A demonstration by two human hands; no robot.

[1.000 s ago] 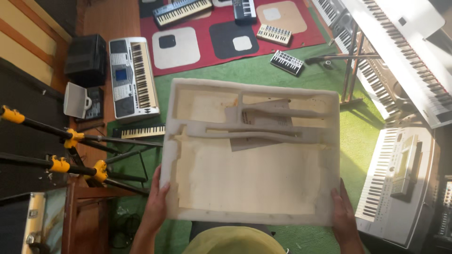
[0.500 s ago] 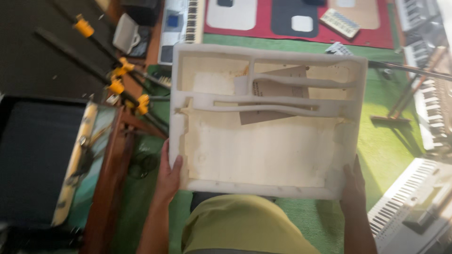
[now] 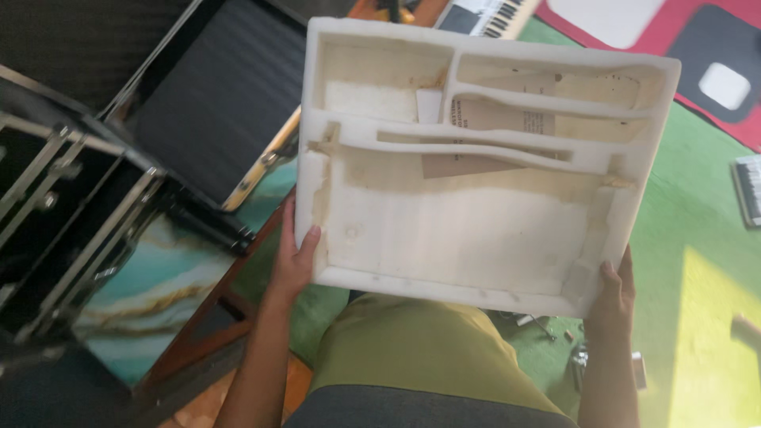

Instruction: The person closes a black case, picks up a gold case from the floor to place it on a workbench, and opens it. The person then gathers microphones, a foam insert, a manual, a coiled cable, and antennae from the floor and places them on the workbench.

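Observation:
I hold a large white foam packing insert [image 3: 476, 230] in front of me, tilted, with moulded compartments and brown paper scraps in its upper slots. My left hand [image 3: 295, 255] grips its lower left edge, thumb on the foam's front face. My right hand [image 3: 614, 293] grips its lower right corner from behind, fingers curling over the rim. Below the foam my olive-green trouser leg [image 3: 412, 357] shows.
An open black hard case [image 3: 214, 103] with metal trim lies at the left beside a black flight case [image 3: 55, 214] on a teal marbled surface [image 3: 151, 277]. Green carpet [image 3: 697, 261], a red mat [image 3: 713, 71] and a keyboard [image 3: 483, 16] lie beyond.
The view has swung left and closer; the foam insert, still in both hands, has moved toward the open black case, and the yellow-clamped stands have left view.

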